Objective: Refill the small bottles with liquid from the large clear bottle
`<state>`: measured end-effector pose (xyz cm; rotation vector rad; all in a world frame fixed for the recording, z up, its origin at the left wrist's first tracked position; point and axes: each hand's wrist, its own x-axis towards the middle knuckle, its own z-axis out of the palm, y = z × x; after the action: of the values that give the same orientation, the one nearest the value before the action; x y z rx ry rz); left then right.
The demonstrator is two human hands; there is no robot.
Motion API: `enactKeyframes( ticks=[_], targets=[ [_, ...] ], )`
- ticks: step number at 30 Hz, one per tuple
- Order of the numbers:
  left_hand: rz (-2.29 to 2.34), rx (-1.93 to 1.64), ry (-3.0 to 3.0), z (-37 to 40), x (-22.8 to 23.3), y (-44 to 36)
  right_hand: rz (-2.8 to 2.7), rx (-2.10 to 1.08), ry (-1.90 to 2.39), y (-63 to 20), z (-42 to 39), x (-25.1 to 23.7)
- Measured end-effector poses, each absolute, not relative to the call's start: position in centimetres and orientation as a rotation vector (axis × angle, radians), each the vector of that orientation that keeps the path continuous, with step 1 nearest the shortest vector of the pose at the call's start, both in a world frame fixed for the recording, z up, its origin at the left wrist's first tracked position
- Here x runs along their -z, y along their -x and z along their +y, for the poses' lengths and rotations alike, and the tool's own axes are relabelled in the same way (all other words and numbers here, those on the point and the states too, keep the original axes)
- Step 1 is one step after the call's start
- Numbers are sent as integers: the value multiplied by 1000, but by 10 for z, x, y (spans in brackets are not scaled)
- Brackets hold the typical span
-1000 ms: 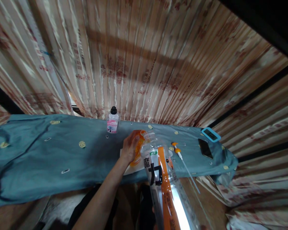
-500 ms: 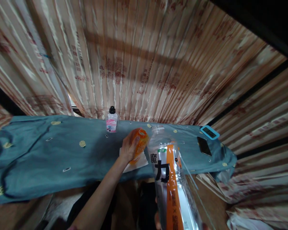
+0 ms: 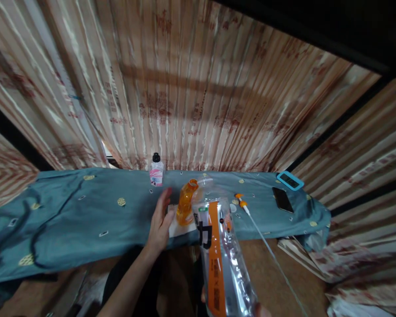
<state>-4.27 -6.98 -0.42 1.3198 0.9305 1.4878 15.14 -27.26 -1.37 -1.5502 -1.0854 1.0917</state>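
Left hand (image 3: pixel 159 222): I see it flat open, just beside the orange bottle (image 3: pixel 185 208).
Right hand (image 3: pixel 262 311): I see it gripping the clear bottle (image 3: pixel 221 255).

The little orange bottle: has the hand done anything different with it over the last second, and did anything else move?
The left hand has let go of the orange bottle; it was wrapped around it and now lies open beside it. The bottle stands upright on the white paper. The right hand keeps the big clear bottle tilted toward it. The pink-labelled bottle, pump tube and phone stayed put.
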Motion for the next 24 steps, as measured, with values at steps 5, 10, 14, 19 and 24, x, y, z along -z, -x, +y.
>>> enactKeyframes(
  ticks=[5,10,14,19,24],
  targets=[
    [768,-1179,-1135,-143,3,62,-952,-1414,1194,-129,-253,18],
    [765,-1122,-1050,-175,-10,72,-806,-1649,611,-97,-230,13],
    [953,-1143,-918,-174,-14,85,-875,-1610,599,-73,-214,11],
    [1145,-1196,-768,-166,-19,95,-964,-1630,659,-56,-204,5],
    [1174,-1289,-751,-153,-26,107,-971,-1631,723,-51,-197,20]
  ],
)
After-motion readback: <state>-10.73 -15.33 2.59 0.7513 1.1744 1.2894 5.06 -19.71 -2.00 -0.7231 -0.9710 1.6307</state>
